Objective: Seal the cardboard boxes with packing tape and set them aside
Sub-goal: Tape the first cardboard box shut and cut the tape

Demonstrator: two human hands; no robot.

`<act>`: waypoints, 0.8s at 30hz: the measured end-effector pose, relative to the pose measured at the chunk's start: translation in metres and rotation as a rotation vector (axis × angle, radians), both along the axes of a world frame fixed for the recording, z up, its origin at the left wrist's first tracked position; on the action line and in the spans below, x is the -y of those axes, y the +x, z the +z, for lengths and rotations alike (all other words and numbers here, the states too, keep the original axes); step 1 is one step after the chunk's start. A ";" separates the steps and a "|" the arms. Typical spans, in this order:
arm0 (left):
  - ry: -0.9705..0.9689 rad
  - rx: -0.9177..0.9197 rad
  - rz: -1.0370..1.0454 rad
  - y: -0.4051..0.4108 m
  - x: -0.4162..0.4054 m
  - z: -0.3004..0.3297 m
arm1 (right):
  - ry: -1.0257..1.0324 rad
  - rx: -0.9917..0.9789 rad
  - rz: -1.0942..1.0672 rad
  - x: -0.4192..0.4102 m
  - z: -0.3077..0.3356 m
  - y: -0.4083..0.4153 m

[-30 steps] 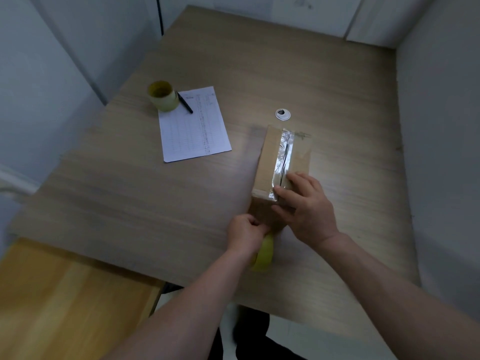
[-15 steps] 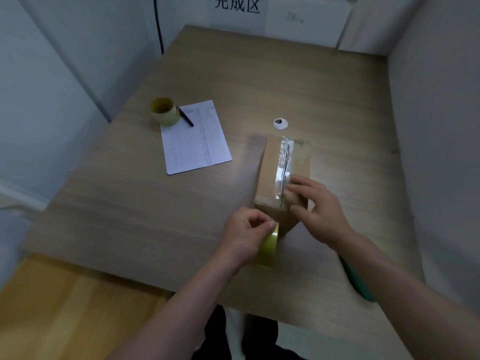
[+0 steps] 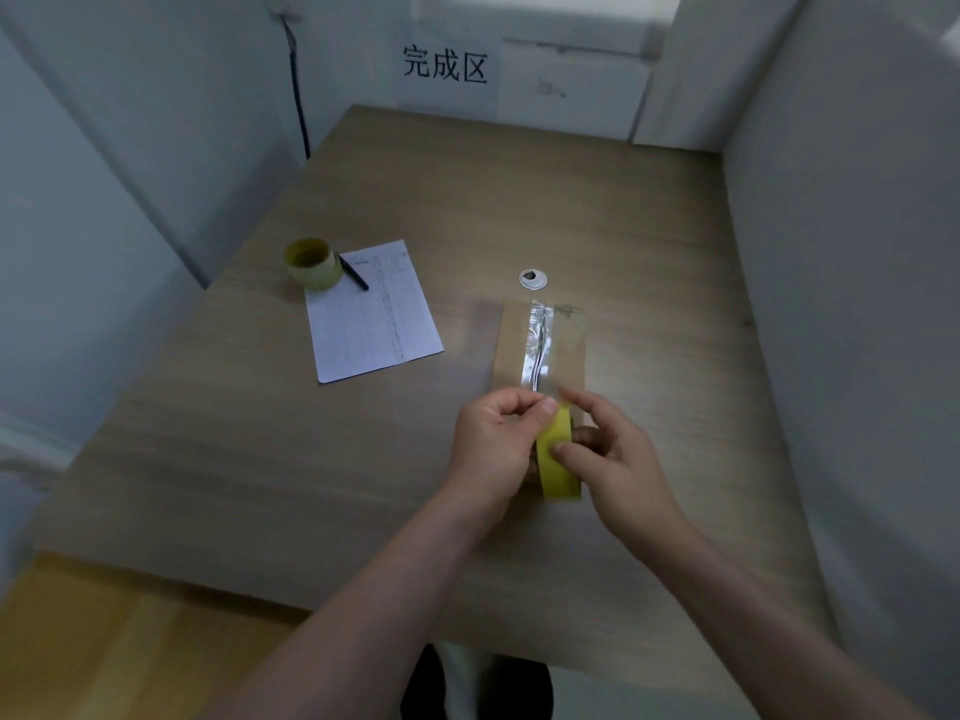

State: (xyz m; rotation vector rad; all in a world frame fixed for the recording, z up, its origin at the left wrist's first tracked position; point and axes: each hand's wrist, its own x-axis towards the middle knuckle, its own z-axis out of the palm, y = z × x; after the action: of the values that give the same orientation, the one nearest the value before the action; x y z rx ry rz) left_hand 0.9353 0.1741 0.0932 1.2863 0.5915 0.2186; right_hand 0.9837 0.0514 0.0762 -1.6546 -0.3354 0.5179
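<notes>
Top seam of the cardboard box (image 3: 563, 356) taped; my left hand (image 3: 491, 449) and right hand (image 3: 615, 459) both pinch the yellow tape roll (image 3: 558, 459). Tearing off and setting aside remain.

Cardboard box (image 3: 540, 350): small, brown and oblong, lying flat on the wooden table, long axis running away from the viewer, its top seam covered by a shiny strip of clear tape (image 3: 537, 345). Yellow tape roll (image 3: 557, 459): held on edge at the box's near end, partly hiding it. Second yellow tape roll (image 3: 313, 263): standing on its flat side, well apart at the table's far left.
</notes>
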 end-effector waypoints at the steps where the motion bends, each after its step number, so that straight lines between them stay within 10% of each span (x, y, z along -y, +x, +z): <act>1: -0.013 0.001 -0.010 0.001 0.002 0.001 | 0.013 -0.014 -0.023 -0.001 0.004 0.001; 15: 0.317 0.267 0.132 0.001 0.011 -0.008 | -0.262 0.313 -0.087 -0.005 0.037 0.026; 24: -0.014 0.061 0.057 -0.006 -0.007 0.012 | -0.524 0.525 -0.015 0.002 0.047 0.033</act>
State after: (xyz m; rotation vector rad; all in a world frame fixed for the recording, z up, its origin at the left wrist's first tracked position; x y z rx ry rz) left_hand 0.9292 0.1813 0.1053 1.2462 0.5772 0.2993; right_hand 1.0167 0.0493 0.1228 -2.2997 -0.6055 0.1501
